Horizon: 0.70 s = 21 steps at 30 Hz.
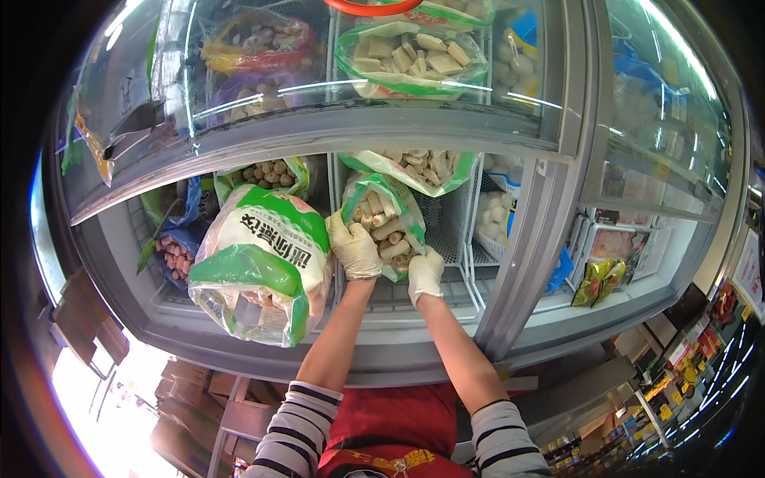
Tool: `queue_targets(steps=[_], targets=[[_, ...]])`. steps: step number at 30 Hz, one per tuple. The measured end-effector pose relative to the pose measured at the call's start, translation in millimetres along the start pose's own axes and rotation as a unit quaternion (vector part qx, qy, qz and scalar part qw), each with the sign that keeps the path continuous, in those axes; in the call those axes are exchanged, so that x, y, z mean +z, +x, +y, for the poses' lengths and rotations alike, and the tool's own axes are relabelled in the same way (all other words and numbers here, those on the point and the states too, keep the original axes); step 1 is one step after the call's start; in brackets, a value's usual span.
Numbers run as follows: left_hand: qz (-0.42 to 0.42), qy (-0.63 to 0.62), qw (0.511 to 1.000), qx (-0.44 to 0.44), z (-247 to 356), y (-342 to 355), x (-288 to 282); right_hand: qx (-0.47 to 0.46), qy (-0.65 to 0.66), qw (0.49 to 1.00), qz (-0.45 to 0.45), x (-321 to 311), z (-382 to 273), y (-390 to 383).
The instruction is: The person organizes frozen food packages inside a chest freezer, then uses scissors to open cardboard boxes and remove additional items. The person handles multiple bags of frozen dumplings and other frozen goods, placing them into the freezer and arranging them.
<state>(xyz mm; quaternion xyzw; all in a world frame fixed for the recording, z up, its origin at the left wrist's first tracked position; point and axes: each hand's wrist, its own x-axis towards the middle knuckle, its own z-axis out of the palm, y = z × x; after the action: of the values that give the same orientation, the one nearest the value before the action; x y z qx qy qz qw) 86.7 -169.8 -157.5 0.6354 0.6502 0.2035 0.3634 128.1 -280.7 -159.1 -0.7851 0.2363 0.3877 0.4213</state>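
Note:
Both of my hands wear white gloves and reach down into an open chest freezer. My left hand [355, 248] is closed on the left edge of an opened green-edged plastic bag [416, 225]. My right hand [425, 275] is closed at the bag's lower right edge, partly covering it. Inside the bag lie several pale brown, ridged, roll-shaped frozen pieces [389, 233]. Left of my left hand rests a larger green and white bag [263, 227] with its clear mouth open. Just beyond my bag is another open green-edged bag [430, 163] of pale pieces.
A grey-framed glass lid [398, 119] covers the freezer's far half, with more opened bags under it. White wire dividers [478, 279] split the compartments. A thick grey post [522, 247] stands to the right. Farther right are a yellow-green packet [598, 283] and flat boxes [612, 248].

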Motion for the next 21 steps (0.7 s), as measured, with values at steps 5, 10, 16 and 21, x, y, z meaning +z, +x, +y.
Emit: queue_targets(steps=[5,10,16,21], targets=[[-0.011,0.002,1.0,0.025,0.8,-2.8,-5.1,0.125,-0.049,0.972,-0.193,-33.6,-17.3,4.9],[-0.068,0.016,0.997,0.039,0.0,-12.1,-13.7,-0.001,0.117,0.993,0.008,-39.7,-37.9,35.5],[-0.114,0.064,0.989,0.066,-4.8,-14.5,-22.1,0.191,0.139,0.95,-0.203,-3.2,3.2,81.7],[-0.106,-0.025,0.993,-0.042,4.3,-6.8,-16.0,0.155,0.235,0.909,-0.307,2.2,23.6,86.7]])
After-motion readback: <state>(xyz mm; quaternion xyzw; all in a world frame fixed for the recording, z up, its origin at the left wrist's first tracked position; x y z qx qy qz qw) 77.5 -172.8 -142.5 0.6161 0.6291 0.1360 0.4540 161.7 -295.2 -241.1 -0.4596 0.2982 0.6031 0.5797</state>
